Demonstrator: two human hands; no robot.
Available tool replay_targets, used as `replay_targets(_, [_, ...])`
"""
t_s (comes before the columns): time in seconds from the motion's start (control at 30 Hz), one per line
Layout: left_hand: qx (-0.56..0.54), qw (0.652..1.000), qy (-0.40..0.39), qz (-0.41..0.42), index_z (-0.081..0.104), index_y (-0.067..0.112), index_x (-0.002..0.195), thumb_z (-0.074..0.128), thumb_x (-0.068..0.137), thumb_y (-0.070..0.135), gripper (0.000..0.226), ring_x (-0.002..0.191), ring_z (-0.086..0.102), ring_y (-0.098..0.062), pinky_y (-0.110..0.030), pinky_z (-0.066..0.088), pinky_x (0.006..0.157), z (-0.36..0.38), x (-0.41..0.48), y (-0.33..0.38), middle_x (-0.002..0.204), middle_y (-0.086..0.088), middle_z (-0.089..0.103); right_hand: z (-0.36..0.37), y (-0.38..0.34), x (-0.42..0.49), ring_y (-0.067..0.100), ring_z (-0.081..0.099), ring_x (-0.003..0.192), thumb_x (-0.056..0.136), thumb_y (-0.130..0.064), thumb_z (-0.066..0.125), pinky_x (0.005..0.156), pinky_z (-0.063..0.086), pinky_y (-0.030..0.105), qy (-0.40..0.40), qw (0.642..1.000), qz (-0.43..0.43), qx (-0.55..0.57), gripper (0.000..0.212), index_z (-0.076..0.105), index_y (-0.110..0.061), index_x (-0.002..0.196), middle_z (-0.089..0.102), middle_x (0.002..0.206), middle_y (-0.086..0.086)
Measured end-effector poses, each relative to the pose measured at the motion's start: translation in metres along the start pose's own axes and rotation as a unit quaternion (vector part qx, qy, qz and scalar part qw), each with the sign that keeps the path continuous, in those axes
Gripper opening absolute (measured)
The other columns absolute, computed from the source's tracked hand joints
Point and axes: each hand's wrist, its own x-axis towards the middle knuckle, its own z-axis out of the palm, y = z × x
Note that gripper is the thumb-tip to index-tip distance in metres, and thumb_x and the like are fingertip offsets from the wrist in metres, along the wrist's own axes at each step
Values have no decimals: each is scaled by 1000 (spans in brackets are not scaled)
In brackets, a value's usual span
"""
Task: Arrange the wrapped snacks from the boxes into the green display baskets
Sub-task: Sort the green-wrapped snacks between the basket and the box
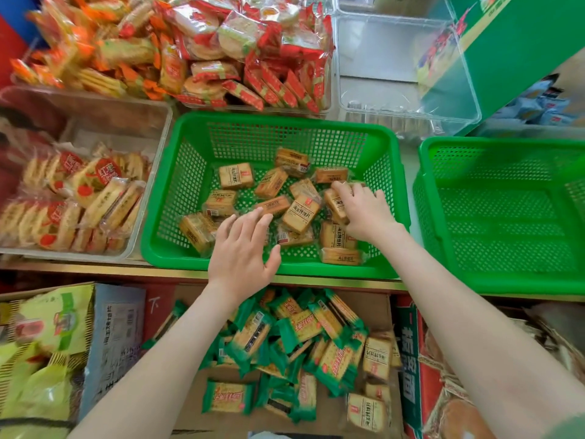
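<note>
A green display basket [186,172] in the middle of the shelf holds several clear-wrapped tan biscuit packs [235,175]. My left hand [243,248] reaches over its front rim, fingers spread and holding nothing. My right hand [364,210] lies inside the basket at the right, fingers curled over one biscuit pack [335,201]; whether it grips the pack is unclear. A second green basket [493,217] at the right holds nothing. Below the shelf an open cardboard box [373,302] contains green-wrapped snacks [300,327] and a few tan packs [376,356].
Clear bins of red- and orange-wrapped crackers [247,58] stand behind the basket, and another clear bin of round crackers [72,201] sits to its left. A clear bin [405,68] and a green carton [519,42] are at the back right. More boxes flank the cardboard box.
</note>
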Motion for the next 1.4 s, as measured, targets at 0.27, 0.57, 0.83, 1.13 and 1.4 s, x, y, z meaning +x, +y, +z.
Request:
replay_targets(0.27, [11,1000,-6,-5,55,6,127,33,91,46,57,119,52,-28,-43,30,106,-1,1,-1,132,-11,56,-13,-8,-63,34,51,98,72,-14,75,87,36,45,211,976,-11,57,87,20,-26,137,53,112,17])
replay_targets(0.57, [-7,999,-4,-33,50,5,127,28,92,47,59,120,49,-33,-46,33,103,2,-5,2,132,-16,54,21,-24,-227,25,46,101,69,-17,81,90,37,39,213,943,39,254,91,25,-20,140,52,113,12])
replay_targets(0.83, [-6,999,-21,-36,62,0,114,28,97,41,56,100,62,-38,-46,45,83,4,-16,9,111,-21,66,110,-23,-273,22,44,119,81,-27,73,103,39,38,23,892,243,380,88,16,-33,148,43,128,2])
replay_targets(1.13, [24,997,73,0,69,1,88,30,98,30,50,69,65,-35,-37,44,59,18,-16,2,78,-18,70,153,-2,-198,31,41,128,86,-27,67,106,32,43,5,921,263,286,86,11,-16,151,41,138,12])
replay_targets(1.4, [32,993,117,10,69,3,81,29,99,30,52,63,62,-34,-35,42,55,26,-15,1,74,-15,69,172,14,-180,36,45,122,80,-34,71,97,40,47,-80,935,202,281,77,25,-17,139,43,135,12])
